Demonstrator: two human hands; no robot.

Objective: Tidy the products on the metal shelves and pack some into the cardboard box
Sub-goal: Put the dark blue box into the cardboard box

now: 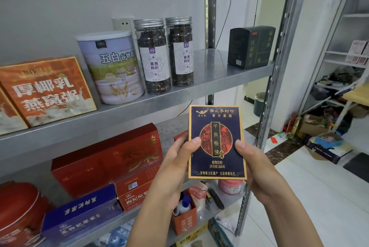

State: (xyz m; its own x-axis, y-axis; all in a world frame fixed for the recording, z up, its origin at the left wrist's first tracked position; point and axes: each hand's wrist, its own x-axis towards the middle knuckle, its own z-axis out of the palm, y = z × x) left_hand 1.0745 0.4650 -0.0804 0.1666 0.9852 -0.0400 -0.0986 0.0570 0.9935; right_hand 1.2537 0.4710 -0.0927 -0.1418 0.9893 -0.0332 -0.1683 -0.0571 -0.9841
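Item: 1 flat navy-and-gold product box (217, 127), upright, long axis vertical, in front of the shelves.
Grip: left hand (175, 163) pinches its left edge, right hand (257, 167) its right edge, thumbs on the face.
Likely slot: bare upper metal shelf (211, 67) directly above, between 2 goji jars (179, 51) and black carton (251, 47).

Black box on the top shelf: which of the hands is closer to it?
Right. The right hand grips the dark blue box almost straight below the black box; the left hand grips its other edge, farther left.
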